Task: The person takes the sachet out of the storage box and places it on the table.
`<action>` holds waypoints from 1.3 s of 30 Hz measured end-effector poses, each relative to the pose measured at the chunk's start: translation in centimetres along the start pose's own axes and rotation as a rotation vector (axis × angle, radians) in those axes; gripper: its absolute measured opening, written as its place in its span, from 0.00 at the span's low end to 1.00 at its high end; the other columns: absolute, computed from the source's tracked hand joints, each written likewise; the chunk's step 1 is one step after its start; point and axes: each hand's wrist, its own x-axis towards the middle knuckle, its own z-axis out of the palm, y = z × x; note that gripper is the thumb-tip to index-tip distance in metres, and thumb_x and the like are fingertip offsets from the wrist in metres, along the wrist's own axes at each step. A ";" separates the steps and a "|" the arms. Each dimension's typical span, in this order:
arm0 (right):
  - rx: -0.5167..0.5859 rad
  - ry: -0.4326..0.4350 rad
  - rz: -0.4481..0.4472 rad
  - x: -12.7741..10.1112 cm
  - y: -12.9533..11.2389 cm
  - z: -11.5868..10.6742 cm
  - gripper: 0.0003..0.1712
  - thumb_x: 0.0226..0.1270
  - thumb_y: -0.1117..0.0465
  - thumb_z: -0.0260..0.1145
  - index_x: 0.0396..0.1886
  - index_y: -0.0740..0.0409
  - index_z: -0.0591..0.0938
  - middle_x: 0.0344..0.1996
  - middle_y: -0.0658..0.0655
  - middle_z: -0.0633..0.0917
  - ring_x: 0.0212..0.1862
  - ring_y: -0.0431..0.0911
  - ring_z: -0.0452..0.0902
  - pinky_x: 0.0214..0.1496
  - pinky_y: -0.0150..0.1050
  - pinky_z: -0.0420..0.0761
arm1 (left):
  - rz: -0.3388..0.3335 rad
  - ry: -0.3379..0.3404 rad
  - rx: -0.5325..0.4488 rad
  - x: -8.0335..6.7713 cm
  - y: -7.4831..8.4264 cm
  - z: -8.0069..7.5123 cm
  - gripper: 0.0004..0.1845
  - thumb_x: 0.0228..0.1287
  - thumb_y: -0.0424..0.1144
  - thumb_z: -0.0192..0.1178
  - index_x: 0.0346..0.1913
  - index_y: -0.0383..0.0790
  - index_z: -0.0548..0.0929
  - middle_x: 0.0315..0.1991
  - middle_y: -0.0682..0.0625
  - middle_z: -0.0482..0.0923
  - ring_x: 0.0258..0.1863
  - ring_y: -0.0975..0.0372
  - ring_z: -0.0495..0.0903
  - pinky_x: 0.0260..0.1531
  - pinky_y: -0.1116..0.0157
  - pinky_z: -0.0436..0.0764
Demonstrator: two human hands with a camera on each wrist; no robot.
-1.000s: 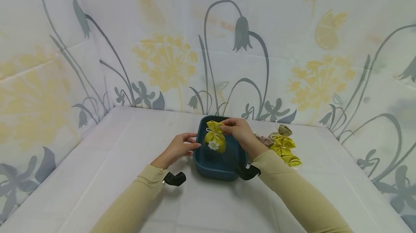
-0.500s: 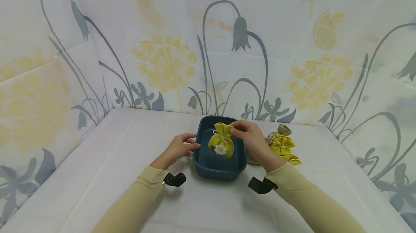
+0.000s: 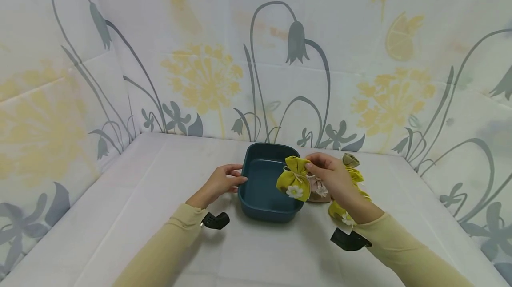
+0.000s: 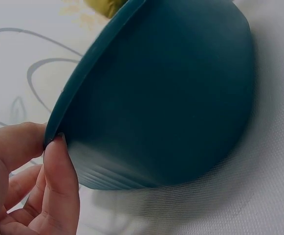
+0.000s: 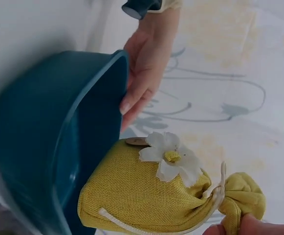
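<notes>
Fingers pinch yellow pouch beside empty basin

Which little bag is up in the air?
The yellow-green bag with the white flower, pinched by the right hand. The other little bags lie on the table.

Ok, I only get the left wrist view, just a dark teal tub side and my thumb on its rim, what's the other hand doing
Observer: The right hand pinches a yellow-green pouch by its gathered neck, above the tub's right rim.
Operator: Anything inside the tub?
Observer: Nothing shows in it in the head view.
Operator: Any more pouches?
Observer: Yes, other pouches lie on the table right of the tub, partly behind the right hand.
</notes>
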 end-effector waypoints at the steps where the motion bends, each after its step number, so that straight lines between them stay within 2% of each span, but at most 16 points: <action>1: -0.002 -0.003 -0.005 -0.2 0.0 -0.3 0.13 0.70 0.68 0.55 0.48 0.74 0.74 0.37 0.57 0.77 0.39 0.45 0.73 0.38 0.28 0.77 | -0.001 0.000 0.001 0.0 0.0 0.0 0.28 0.58 0.34 0.65 0.62 0.37 0.71 0.44 0.42 0.73 0.30 0.60 0.79 0.32 0.64 0.82; 6: -0.028 0.000 -0.008 -1.2 0.3 -1.5 0.13 0.71 0.67 0.53 0.48 0.74 0.73 0.39 0.57 0.76 0.39 0.41 0.72 0.41 0.28 0.76 | -0.003 -0.001 -0.002 0.1 0.1 0.0 0.28 0.58 0.34 0.65 0.62 0.37 0.71 0.44 0.42 0.73 0.30 0.60 0.79 0.32 0.64 0.82; 11: -0.077 0.025 -0.017 -2.2 1.2 -2.5 0.13 0.71 0.66 0.53 0.49 0.74 0.73 0.38 0.55 0.76 0.40 0.41 0.71 0.41 0.27 0.75 | -0.005 -0.002 -0.006 0.1 0.2 0.1 0.28 0.58 0.34 0.65 0.62 0.37 0.72 0.44 0.42 0.73 0.31 0.60 0.79 0.32 0.64 0.82; 25: -0.060 0.075 -0.032 -3.6 3.6 -5.1 0.13 0.71 0.67 0.53 0.46 0.75 0.72 0.33 0.45 0.77 0.36 0.37 0.73 0.40 0.32 0.78 | -0.006 -0.005 -0.004 0.2 0.1 0.2 0.28 0.58 0.34 0.65 0.62 0.37 0.72 0.44 0.42 0.73 0.30 0.60 0.79 0.32 0.64 0.82; 29: -0.061 0.078 -0.033 -3.5 4.3 -5.4 0.13 0.71 0.67 0.53 0.46 0.75 0.72 0.32 0.45 0.77 0.36 0.36 0.72 0.38 0.31 0.77 | -0.005 -0.004 -0.013 0.2 0.1 0.2 0.28 0.58 0.34 0.65 0.62 0.37 0.72 0.44 0.42 0.73 0.31 0.60 0.79 0.33 0.64 0.82; 34: -0.075 0.053 0.004 -3.1 4.9 -5.2 0.13 0.70 0.68 0.54 0.47 0.76 0.72 0.34 0.48 0.76 0.36 0.36 0.71 0.38 0.30 0.76 | -0.004 0.001 -0.009 0.1 0.0 0.1 0.28 0.58 0.34 0.65 0.62 0.38 0.72 0.44 0.42 0.73 0.31 0.60 0.79 0.32 0.64 0.82; 39: -0.106 0.035 0.001 -2.7 5.3 -4.5 0.13 0.70 0.69 0.54 0.47 0.76 0.73 0.35 0.52 0.77 0.36 0.37 0.72 0.39 0.32 0.77 | -0.009 -0.003 -0.018 0.0 -0.1 0.1 0.28 0.58 0.34 0.65 0.62 0.37 0.72 0.44 0.42 0.73 0.30 0.60 0.79 0.32 0.64 0.82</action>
